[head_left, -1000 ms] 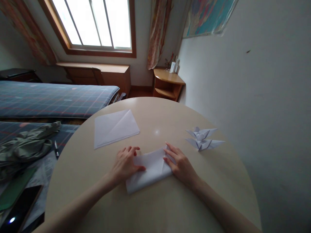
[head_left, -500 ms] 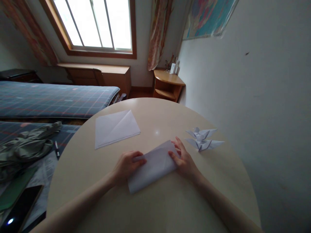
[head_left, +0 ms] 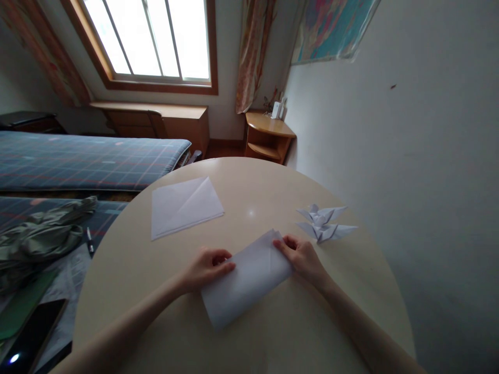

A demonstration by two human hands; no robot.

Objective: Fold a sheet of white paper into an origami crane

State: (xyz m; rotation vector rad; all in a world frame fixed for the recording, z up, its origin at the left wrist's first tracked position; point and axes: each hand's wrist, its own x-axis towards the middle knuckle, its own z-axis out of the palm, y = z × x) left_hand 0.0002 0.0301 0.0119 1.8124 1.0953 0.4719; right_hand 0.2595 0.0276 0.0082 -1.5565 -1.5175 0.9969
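- While both forearms slant inward over the round bench, the left grip pinches the folded paper by its left end.
- Right grip clasps the right end.
- Bare surface runs ahead to the curved edge, between white sheets and paper birds.

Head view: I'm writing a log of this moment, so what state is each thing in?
Held paper, folded over, gripped near both ends
Left hand, pinching the held paper's left end
Right hand, pinching its right end
Unheld paper, lying flat, creased diagonally
Paper birds, folded, wings spread
Cloth, crumpled
Curtains, drawn aside
Phone, lying; screen state unclear
Window, open or shut unclear
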